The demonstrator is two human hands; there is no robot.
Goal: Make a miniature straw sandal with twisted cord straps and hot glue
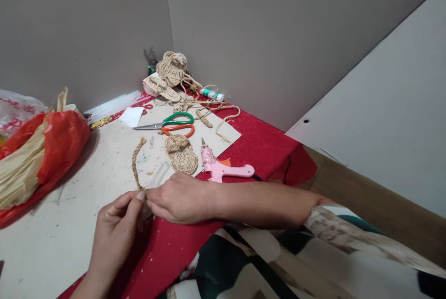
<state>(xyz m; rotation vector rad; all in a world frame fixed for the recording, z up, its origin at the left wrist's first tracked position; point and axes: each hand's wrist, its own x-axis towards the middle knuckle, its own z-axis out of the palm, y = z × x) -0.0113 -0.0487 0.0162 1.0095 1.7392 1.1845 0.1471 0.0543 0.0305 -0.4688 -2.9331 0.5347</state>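
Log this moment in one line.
left hand: pinching braided cord | right hand: alongside, grip hidden | pink glue gun: beside woven piece

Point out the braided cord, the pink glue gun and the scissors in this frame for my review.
Braided cord [134,164]: head view, midway along its free length.
Pink glue gun [223,170]: head view, on its body.
Scissors [163,126]: head view, where blades meet handles.

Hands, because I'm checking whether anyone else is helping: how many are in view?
2: the left hand pinches the near end of the braid; the right hand is close beside it. No others show.
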